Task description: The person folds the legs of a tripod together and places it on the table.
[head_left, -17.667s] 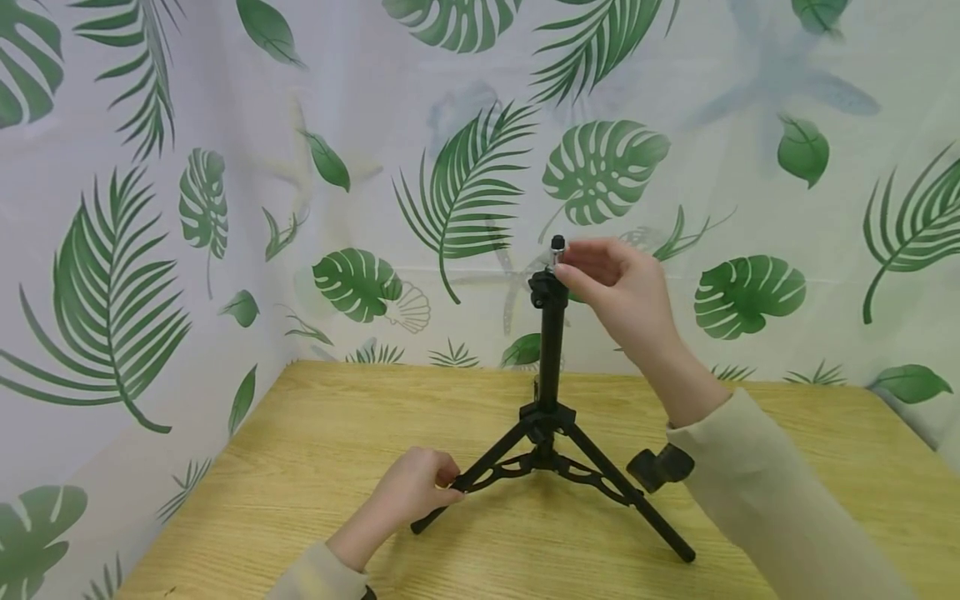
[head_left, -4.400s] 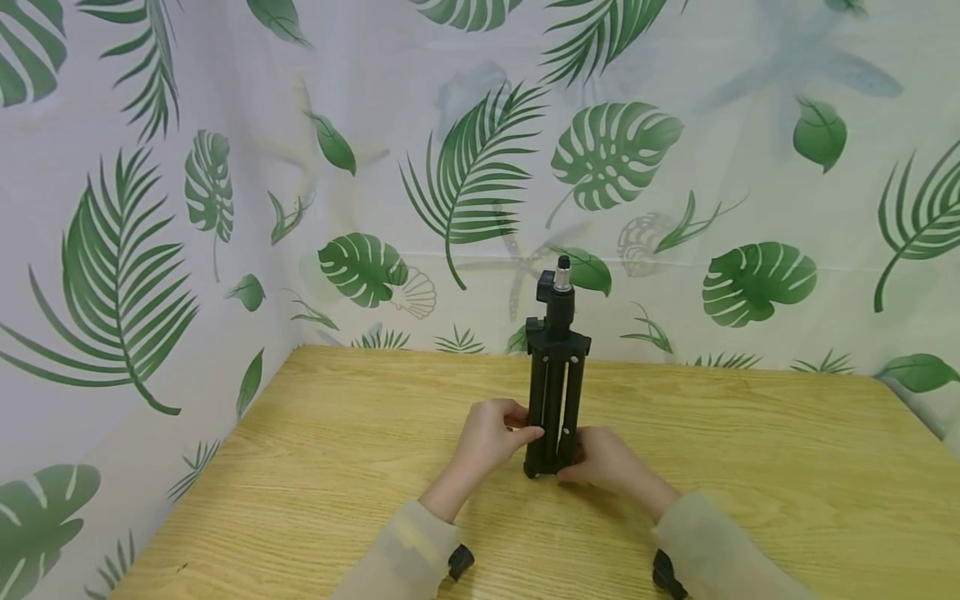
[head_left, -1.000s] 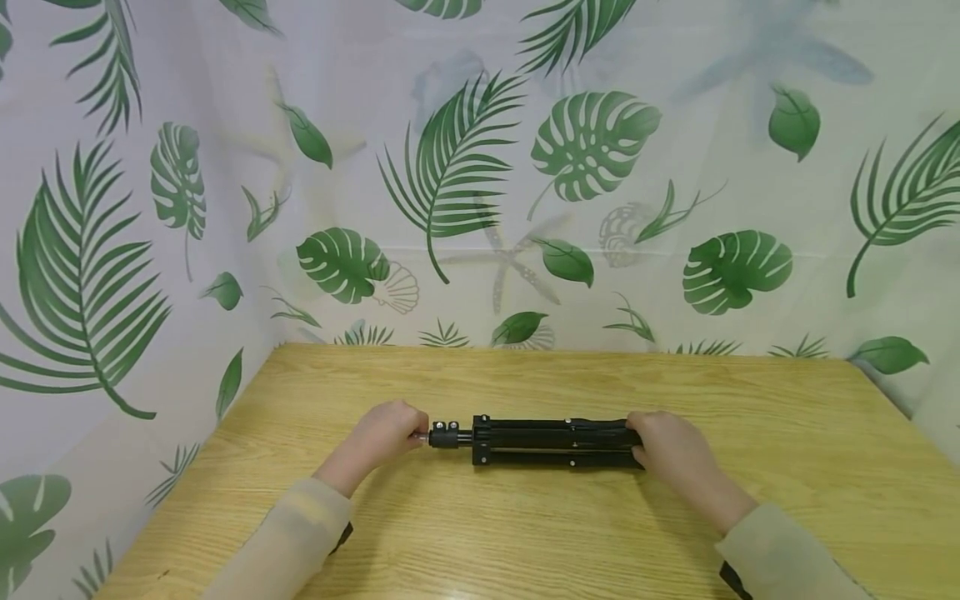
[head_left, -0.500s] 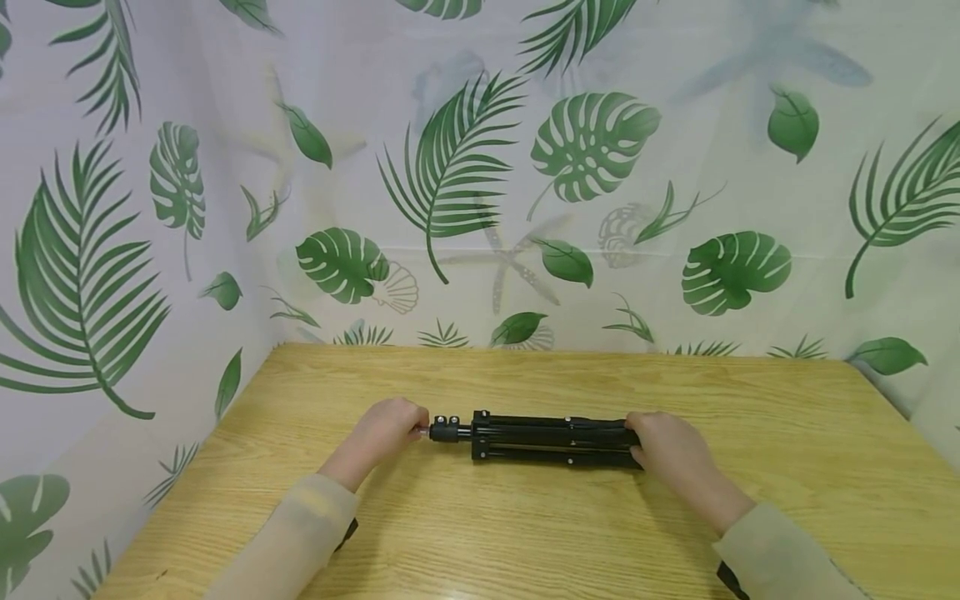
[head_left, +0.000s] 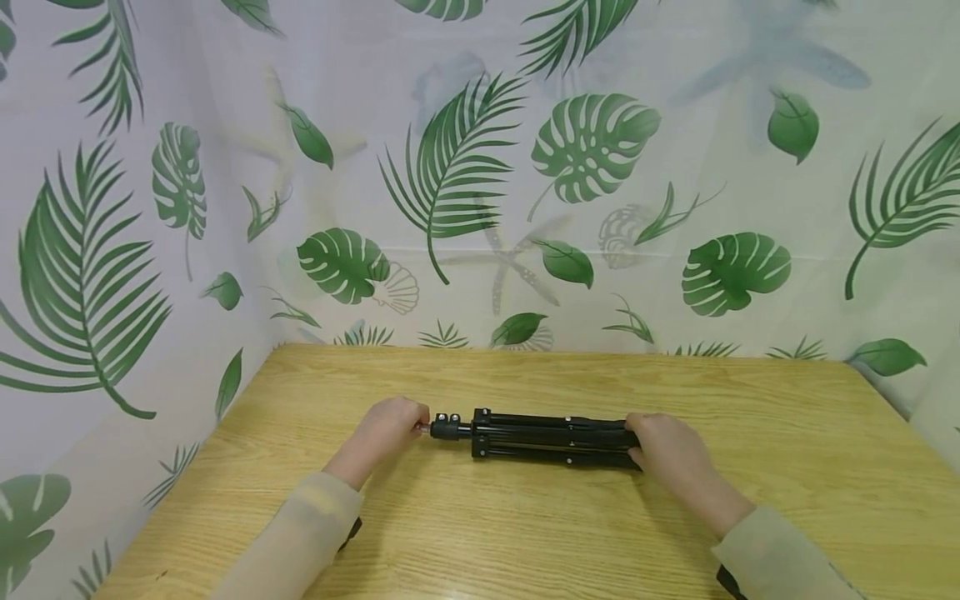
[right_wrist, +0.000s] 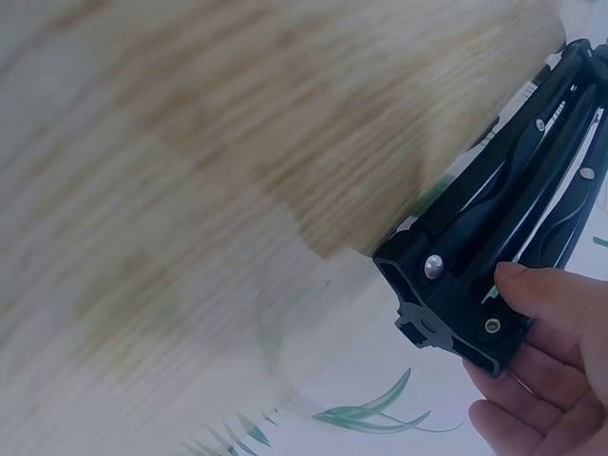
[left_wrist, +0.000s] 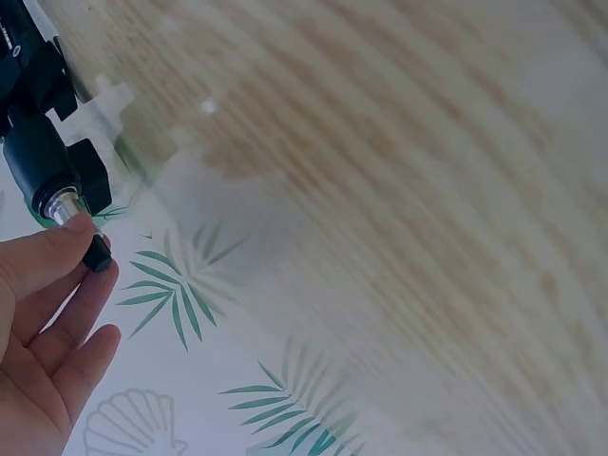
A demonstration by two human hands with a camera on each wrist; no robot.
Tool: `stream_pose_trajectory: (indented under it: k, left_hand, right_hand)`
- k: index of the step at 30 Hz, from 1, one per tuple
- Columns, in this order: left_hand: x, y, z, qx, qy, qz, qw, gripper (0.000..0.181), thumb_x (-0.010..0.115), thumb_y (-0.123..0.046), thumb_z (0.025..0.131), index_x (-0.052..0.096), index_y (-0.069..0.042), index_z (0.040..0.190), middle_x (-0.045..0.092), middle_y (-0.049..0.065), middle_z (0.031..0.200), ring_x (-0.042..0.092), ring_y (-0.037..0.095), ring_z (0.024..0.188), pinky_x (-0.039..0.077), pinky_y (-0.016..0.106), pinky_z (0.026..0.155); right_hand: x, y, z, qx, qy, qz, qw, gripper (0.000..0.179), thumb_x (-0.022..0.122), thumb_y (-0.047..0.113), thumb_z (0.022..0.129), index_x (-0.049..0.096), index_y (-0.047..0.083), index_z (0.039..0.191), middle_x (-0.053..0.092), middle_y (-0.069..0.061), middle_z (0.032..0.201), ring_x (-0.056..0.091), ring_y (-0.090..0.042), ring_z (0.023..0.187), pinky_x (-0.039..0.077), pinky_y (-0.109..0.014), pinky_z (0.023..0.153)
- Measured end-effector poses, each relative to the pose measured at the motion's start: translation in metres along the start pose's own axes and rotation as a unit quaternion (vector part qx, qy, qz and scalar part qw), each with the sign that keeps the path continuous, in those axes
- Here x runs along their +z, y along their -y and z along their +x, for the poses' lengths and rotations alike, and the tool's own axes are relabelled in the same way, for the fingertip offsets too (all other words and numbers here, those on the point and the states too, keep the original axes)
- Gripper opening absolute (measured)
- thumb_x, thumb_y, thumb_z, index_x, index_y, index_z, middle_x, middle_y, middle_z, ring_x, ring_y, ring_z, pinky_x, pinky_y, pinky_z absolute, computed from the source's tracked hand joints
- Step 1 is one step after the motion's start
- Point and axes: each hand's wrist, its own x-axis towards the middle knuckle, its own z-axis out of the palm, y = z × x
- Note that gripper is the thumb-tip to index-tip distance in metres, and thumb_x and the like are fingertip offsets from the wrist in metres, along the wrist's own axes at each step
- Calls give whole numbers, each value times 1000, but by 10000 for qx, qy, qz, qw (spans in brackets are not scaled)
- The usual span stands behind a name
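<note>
A folded black tripod stand (head_left: 555, 435) lies on its side across the wooden table, its legs together. My left hand (head_left: 390, 425) pinches the silver stud with its black tip at the left end. In the left wrist view, the thumb and fingers of the left hand (left_wrist: 52, 323) hold that stud (left_wrist: 65, 205) just below a black collar with a knob. At the other end my right hand (head_left: 670, 450) grips the leg ends. The right wrist view shows the right hand (right_wrist: 556, 351) with its thumb on top of the folded tripod legs (right_wrist: 494, 209) and fingers underneath.
The light wooden table (head_left: 480, 533) extends on all sides of the tripod. Behind it and to the left hangs a white curtain (head_left: 480, 50) printed with green leaves. A dark strap piece (head_left: 727, 582) shows under the right sleeve.
Earlier the tripod stood upright with spread legs, then upright and folded; now it lies flat between both hands. Over the last second it has only rolled or shifted very slightly.
</note>
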Motion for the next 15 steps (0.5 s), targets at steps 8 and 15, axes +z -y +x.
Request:
stream_pose_trajectory:
  k: [8,15]
  left_hand:
    - [-12,-8,-4,-614,209,-310,9974,25,66,-19,80,63,-5,100,63,8,99,59,23,88,47,35,71]
    - [-31,-48,-2,-171,-709,-651,9952,28,61,-25,84,63,-3,102,62,9,101,59,22,91,47,34,75]
  right_hand:
    - [-1,0,-1,275,146,556,9980,37,72,16,73,60,-3,102,61,-19,97,58,-34,84,47,-43,67]
    - [-16,20,-1,157,-415,819,9957,38,68,21,78,60,-1,107,60,-19,103,55,-36,94,45,-47,75]
